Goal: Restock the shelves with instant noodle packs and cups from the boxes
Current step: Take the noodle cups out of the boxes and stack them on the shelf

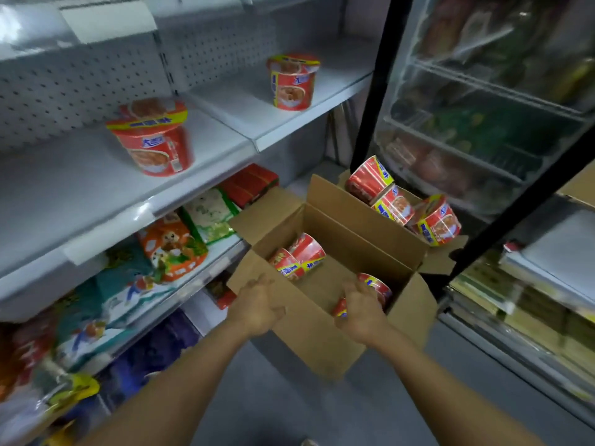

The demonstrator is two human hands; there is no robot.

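Both hands are over the near cardboard box (pixel 309 320), which stands open on the floor. Left hand (pixel 257 305): above the box's near-left edge, fingers loosely spread, holding nothing. Right hand (pixel 362 312): lowered at the near-right corner, fingers reaching onto a red noodle cup (pixel 378 286) lying there; whether they grip it or only touch it I cannot tell.

In the same box, far-left: two more cups (pixel 299 259) on their sides, touching. Far box (pixel 370 204), just behind the near one: three cups (pixel 402 201) tipped against each other.

Grey shelf (pixel 80 201), left: one cup (pixel 154 140) upright, blurred. Further right on the adjoining shelf section: a second upright cup (pixel 293 82). The two are well apart.

Shelf below: flat noodle packs (pixel 174 246) in a row. Glass-door fridge (pixel 483 107) on the right.
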